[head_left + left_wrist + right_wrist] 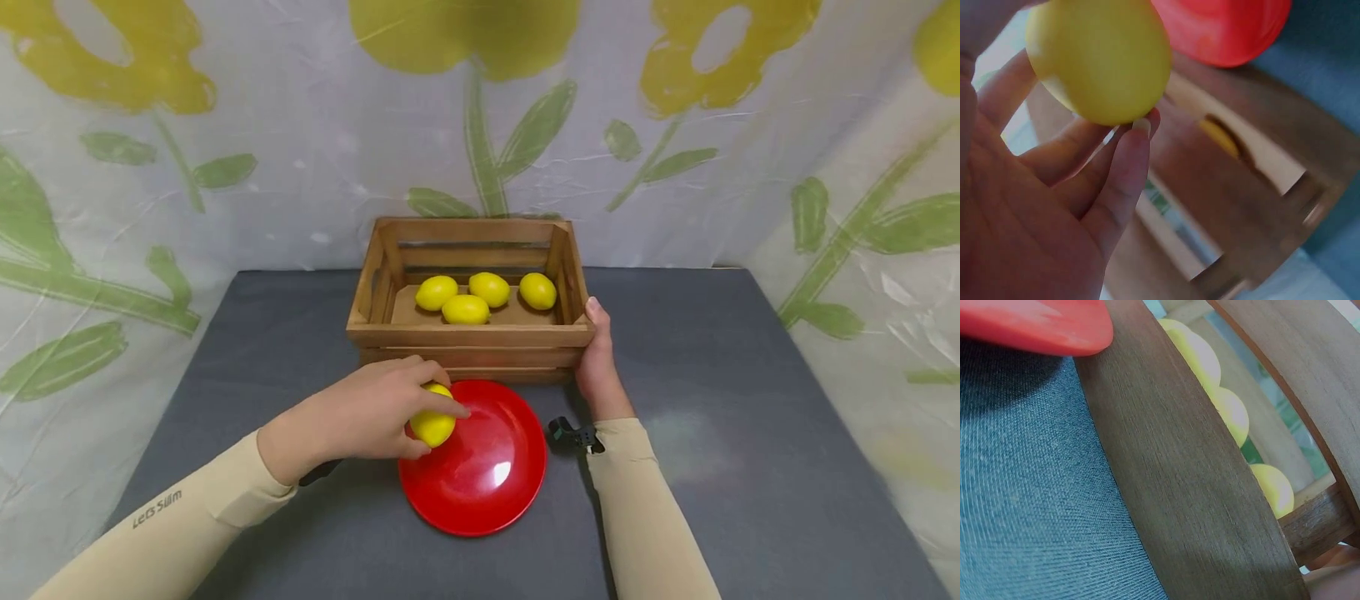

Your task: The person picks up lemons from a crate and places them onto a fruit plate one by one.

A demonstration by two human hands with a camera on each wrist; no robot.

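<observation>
Lemon [432, 424], gripped in the curled fingers of the left hand [360, 418] over the near-left rim of the red plate [480, 467], half covered by those fingers from the head view. Right hand [597, 358] rests against the crate's [465, 336] right front corner, thumb up along the edge, its fingers hidden behind the wood so their lie cannot be told. Four more lemons [466, 309] sit inside the crate, just behind the plate on grey cloth [712, 400]; crate slats block most of them in the right wrist view.
</observation>
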